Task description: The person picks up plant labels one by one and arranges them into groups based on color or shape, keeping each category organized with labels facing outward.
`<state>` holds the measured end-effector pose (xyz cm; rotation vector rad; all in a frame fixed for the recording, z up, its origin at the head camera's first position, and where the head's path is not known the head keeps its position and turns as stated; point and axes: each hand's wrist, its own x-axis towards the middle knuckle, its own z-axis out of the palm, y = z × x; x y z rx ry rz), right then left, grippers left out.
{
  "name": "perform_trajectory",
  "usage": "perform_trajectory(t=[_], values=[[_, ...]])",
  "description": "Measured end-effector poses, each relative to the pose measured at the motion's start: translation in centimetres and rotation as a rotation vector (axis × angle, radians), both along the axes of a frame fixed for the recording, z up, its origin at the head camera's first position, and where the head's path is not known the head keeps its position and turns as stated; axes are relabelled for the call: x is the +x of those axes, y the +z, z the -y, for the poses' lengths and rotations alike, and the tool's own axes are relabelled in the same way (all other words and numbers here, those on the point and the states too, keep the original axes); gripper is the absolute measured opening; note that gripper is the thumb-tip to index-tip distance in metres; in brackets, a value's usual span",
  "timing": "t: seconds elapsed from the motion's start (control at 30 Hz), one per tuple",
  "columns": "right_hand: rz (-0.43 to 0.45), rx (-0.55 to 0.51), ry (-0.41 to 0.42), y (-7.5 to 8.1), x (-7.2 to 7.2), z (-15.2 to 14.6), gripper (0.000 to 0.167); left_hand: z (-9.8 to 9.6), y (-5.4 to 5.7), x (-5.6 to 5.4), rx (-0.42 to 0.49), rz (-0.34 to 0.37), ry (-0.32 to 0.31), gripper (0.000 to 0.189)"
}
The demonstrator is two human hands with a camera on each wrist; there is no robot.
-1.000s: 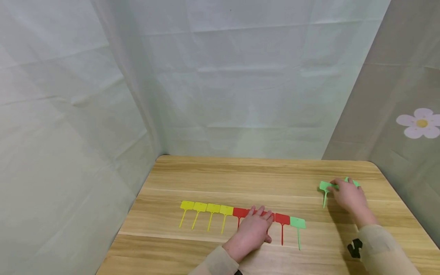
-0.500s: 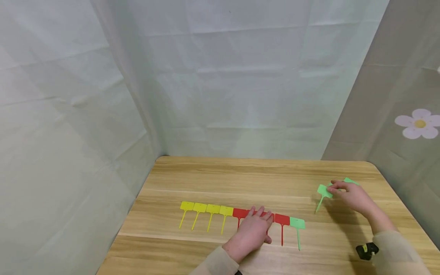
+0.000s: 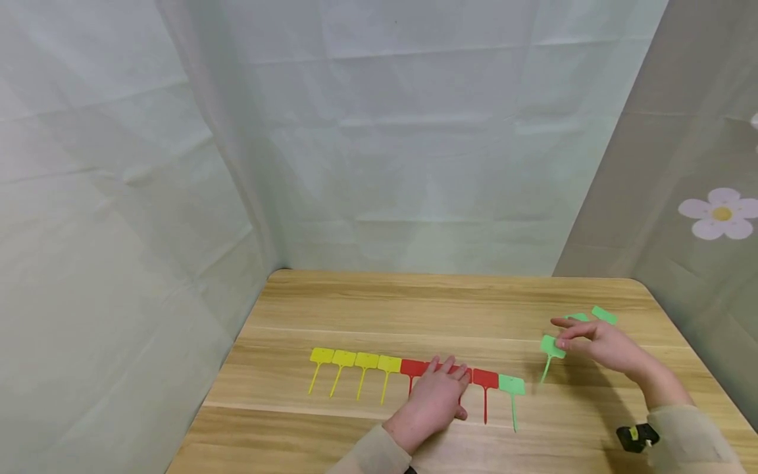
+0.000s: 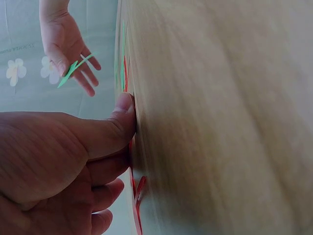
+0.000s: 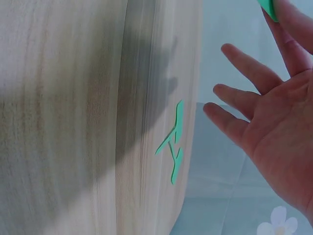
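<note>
My right hand (image 3: 604, 345) pinches a green T-shaped plant label (image 3: 549, 346) between thumb and index finger, its stem slanting down toward the tabletop. In the right wrist view, the other three fingers of that hand are spread out. My left hand (image 3: 435, 398) lies flat with its fingers over the red plant labels (image 3: 486, 378), partly hiding them. These belong to a row that begins with several yellow labels (image 3: 344, 357) on the left and ends with a green label (image 3: 512, 384) on the right, heads side by side and stems toward me.
Two more green labels (image 5: 179, 120) lie on the wooden table (image 3: 414, 303) at the back right, beyond my right hand. Pale cloth (image 3: 414, 164) hangs behind the table and along both sides, with a flower print (image 3: 721, 213) on the right.
My right hand has lifted the green label from beside the other two and drawn it toward me and slightly left. The left hand stays on the red labels.
</note>
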<state>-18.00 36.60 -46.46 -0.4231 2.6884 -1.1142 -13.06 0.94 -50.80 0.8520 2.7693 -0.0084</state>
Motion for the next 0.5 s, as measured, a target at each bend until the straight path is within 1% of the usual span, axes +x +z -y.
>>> perform_trajectory(t=[0.17,0.33,0.5], values=[[-0.025,-0.024,0.037,0.1,0.4,0.7,0.007,0.1,0.0,-0.1,-0.004,-0.006,-0.001,0.074],[-0.002,-0.038,0.056,-0.3,0.9,1.3,0.005,0.2,0.1,-0.1,0.002,-0.01,0.003,0.074],[0.02,-0.064,0.07,-0.6,1.6,1.8,0.008,0.4,0.0,-0.1,0.002,-0.007,0.006,0.074]])
